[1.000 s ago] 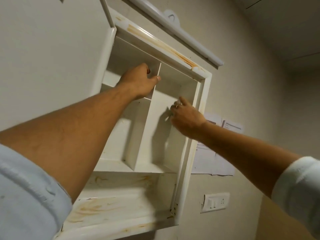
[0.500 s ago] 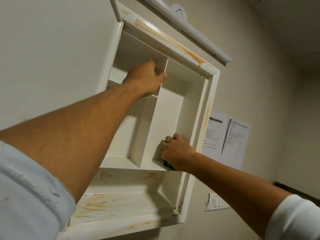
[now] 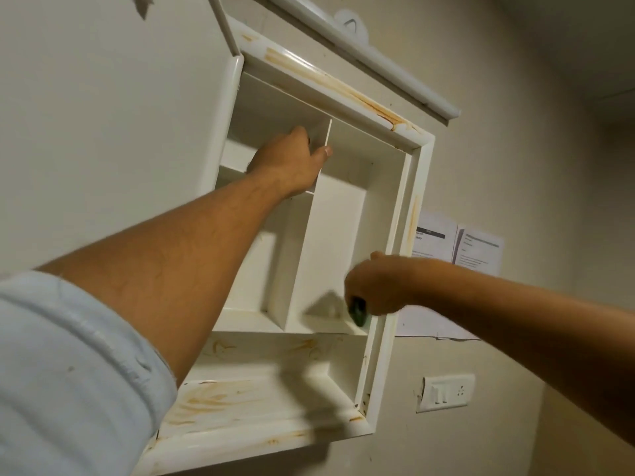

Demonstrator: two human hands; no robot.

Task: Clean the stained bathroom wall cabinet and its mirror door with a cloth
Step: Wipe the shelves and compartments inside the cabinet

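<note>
A white wall cabinet point(image 3: 421, 187) hangs open on the wall, with orange-brown stains along its top edge and on its bottom shelf point(image 3: 247, 396). My left hand point(image 3: 292, 163) grips the upright divider point(image 3: 326, 132) in the upper part. My right hand point(image 3: 378, 286) is closed on a dark green cloth point(image 3: 358, 309) at the lower right corner of the tall right compartment, against the shelf there. Only an edge of the mirror door point(image 3: 223, 25) shows at the top left.
A white light bar point(image 3: 360, 46) runs along the wall above the cabinet. Two printed sheets point(image 3: 457, 245) are stuck to the wall on the right. A switch plate point(image 3: 445, 393) sits below them.
My right hand has moved down the right compartment from its middle to its lower right corner, and the dark cloth now shows under it. My left hand has stayed on the divider.
</note>
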